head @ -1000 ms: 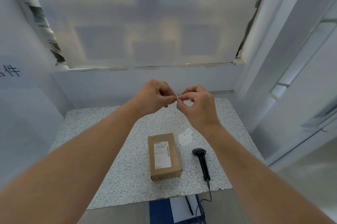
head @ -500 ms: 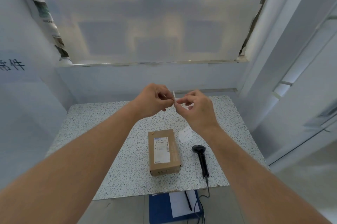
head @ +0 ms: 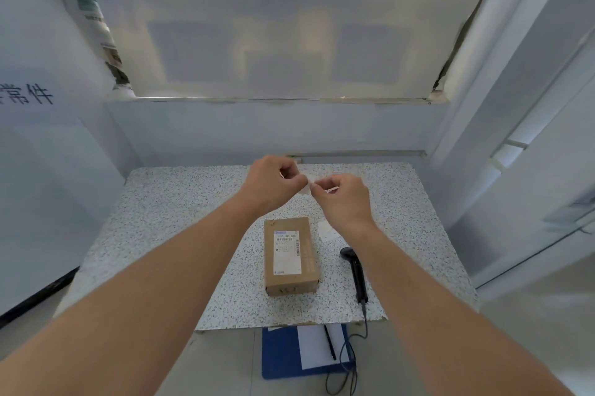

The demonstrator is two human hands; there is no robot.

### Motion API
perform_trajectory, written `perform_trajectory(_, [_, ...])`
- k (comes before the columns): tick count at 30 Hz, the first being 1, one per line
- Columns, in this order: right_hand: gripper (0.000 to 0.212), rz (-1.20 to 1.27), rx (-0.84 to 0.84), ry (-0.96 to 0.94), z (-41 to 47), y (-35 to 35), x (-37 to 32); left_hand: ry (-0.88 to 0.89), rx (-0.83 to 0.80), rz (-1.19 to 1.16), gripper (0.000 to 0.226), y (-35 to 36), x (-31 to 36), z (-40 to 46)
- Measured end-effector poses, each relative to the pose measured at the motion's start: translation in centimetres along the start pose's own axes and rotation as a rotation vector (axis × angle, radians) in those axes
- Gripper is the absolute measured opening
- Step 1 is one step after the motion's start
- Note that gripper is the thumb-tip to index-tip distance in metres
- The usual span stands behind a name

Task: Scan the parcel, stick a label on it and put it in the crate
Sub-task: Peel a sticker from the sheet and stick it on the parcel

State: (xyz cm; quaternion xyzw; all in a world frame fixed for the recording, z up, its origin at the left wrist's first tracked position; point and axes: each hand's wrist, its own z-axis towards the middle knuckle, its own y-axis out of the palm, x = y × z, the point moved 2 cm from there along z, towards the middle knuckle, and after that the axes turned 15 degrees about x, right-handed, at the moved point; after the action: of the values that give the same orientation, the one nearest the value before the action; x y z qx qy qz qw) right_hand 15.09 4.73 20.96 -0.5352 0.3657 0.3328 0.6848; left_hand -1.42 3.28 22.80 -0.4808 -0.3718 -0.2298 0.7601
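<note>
Left hand (head: 272,184): held above the far part of the table, fingers curled, thumb and forefinger pinched on a small pale label (head: 307,187).
Right hand (head: 343,199): raised just beside the left, fingertips pinched on the other edge of the same label.
Label: held in the air between both hands; its detail is too small to be made out.
Parcel (head: 290,255): a brown cardboard box laid flat on the speckled table (head: 180,218), a printed white slip on its top face, below the hands.
Scanner (head: 354,270): black, laid on the table just right of the parcel, its cable run off the near edge.
Label sheet (head: 326,231): white, flat on the table, partly hidden by the right wrist.
Clipboard (head: 280,353): blue, seen below the table's near edge, with white paper and a pen on it.
</note>
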Motion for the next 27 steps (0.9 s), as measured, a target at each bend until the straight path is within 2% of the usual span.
perform_trajectory(3, [0.011, 0.026, -0.024, 0.105, -0.9, 1.3, 0.8, -0.089, 0.019, 0.054, 0.024, 0.8, -1.9, -0.7])
perform_trajectory(7, [0.008, 0.040, -0.068, 0.207, -2.0, 2.8, 2.7, -0.275, -0.037, 0.024, 0.023, 2.2, -5.7, -1.9])
perform_trajectory(10, [0.008, 0.011, -0.089, 0.261, -2.8, 3.9, 4.4, -0.344, -0.072, 0.046, 0.023, 3.2, -8.5, -3.2])
perform_trajectory(17, [0.013, -0.101, -0.111, 0.326, -4.0, 7.2, 8.6, -0.570, -0.075, 0.157, 0.020, 5.0, -16.2, -5.5])
perform_trajectory(23, [0.012, -0.135, -0.154, 0.340, -4.8, 9.5, 11.6, -0.692, -0.061, 0.299, 0.023, 6.5, -22.1, -8.0])
perform_trajectory(27, [0.012, -0.141, -0.123, 0.349, -5.1, 10.5, 12.8, -0.780, -0.041, 0.331, 0.031, 7.2, -25.1, -8.2])
